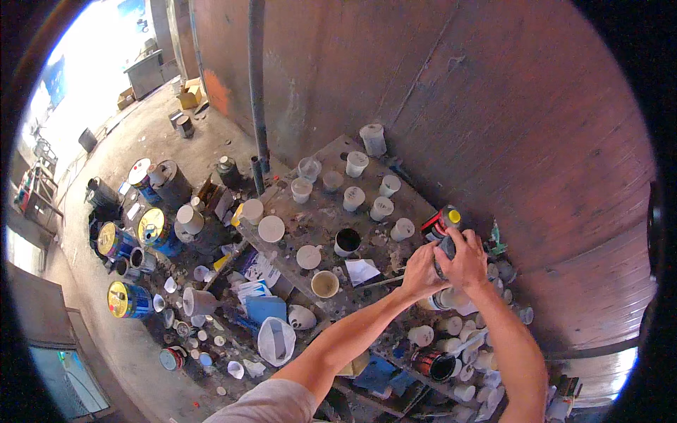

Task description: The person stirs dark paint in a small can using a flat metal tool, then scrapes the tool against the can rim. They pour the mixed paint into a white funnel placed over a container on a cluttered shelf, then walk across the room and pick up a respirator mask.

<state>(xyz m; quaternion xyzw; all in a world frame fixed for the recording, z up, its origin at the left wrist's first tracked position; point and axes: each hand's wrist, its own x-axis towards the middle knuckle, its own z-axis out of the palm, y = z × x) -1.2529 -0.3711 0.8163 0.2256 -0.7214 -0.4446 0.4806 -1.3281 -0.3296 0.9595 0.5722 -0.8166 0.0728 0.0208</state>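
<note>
Both my hands are together over the right end of the grimy worktable (321,236). My left hand (423,271) and my right hand (466,262) close around a small dark object (446,247), mostly covered by my fingers. What kind of object it is I cannot make out. Just beyond my fingertips is a red and black can (436,224) with a yellow cap. A white cup (402,229) stands left of that can. A folded white paper (362,271) lies left of my left hand.
Several lidded white cups cover the table, with a dark-filled cup (347,242) and a tan-filled cup (325,284). Below my arms is a crowd of used cups and an open dark can (434,364). Paint drums (156,227) stand left; a brown wall (508,127) rises behind.
</note>
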